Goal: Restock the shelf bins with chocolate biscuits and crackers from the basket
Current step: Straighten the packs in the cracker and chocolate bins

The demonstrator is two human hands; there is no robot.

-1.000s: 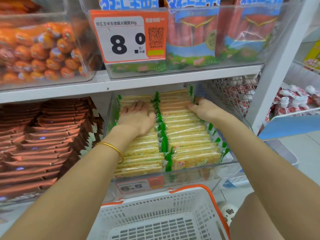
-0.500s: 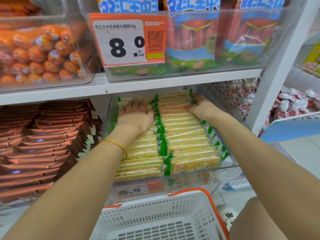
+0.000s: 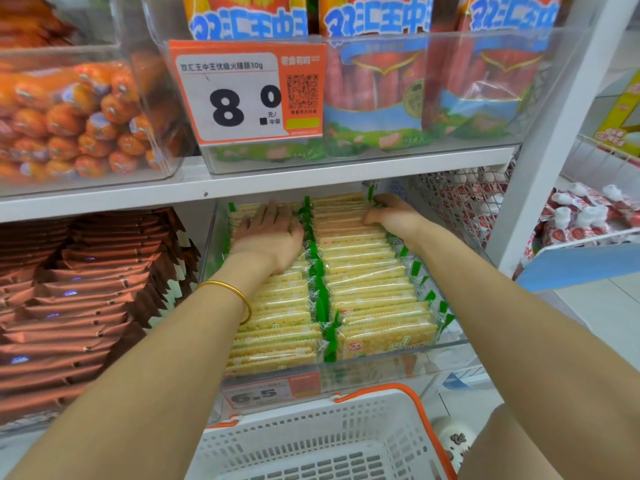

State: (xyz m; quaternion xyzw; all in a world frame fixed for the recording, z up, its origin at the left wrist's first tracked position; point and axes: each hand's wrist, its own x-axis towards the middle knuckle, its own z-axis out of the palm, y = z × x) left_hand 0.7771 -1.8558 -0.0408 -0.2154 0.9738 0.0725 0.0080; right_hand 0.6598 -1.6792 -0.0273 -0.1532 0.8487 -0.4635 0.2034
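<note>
The yellow cracker packs with green ends [image 3: 363,289] stand in two rows in the clear plastic bin [image 3: 381,370]. The left hand [image 3: 268,237] lies flat, fingers straight, on the left row, likely to press it tidy. The right hand [image 3: 391,214] curls its fingers round the back packs of the right row, likely to tuck them in. The white plastic basket [image 3: 294,424] sits just below

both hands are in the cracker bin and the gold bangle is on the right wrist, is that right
No: the gold bangle is on the left wrist, as the head view shows. Both the left hand and the right hand are in the cracker bin.
</note>
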